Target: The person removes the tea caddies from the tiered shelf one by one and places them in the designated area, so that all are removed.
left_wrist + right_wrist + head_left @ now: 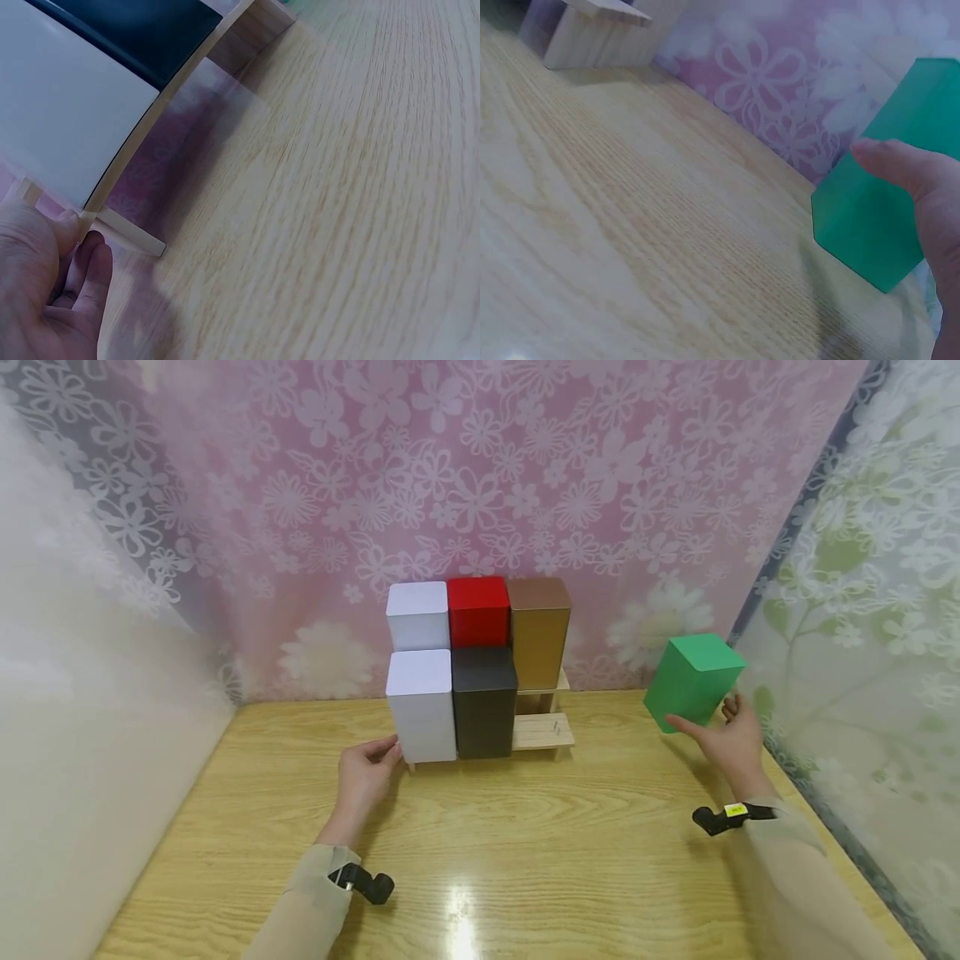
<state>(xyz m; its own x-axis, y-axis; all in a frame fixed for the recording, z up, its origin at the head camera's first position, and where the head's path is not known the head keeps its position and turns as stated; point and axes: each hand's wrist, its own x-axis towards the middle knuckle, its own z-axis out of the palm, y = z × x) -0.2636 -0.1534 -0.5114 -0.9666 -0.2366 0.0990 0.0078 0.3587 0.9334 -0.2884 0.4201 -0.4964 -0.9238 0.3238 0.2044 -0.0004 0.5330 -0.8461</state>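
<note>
A two-step wooden rack [543,732] bears several box-shaped blocks. On its lower step stand a white box [422,710] at the left and a black box [484,706] beside it. Behind them are another white box [418,617], a red box [478,612] and a brown box [539,635]. My left hand [367,768] pinches the left end of the lower step between thumb and fingers, as the left wrist view shows. At the right, my right hand [726,739] grips a tilted green box [693,681], thumb [892,161] on its near face.
The wooden table [480,843] runs up to a pink flowered curtain [480,485] at the back. A pale wall [90,652] stands on the left, a flowered curtain [862,652] on the right. The right end of the lower step is bare.
</note>
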